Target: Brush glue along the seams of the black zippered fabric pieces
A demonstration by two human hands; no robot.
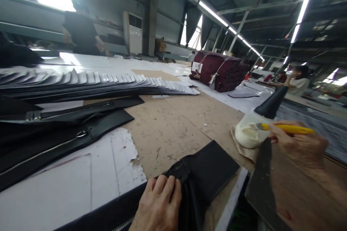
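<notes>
My left hand [159,202] lies flat, fingers together, pressing on the black leather piece [206,173] at the near edge of the counter [168,130]; it grips nothing. My right hand [298,148] is closed round a yellow-handled brush [284,128], its bristles dipped in the glue pot [252,131] just left of my knuckles. I judge a loaded brush could drip on the leather beneath it; an unsteady press could let the fold spring open; the pot might tip.
</notes>
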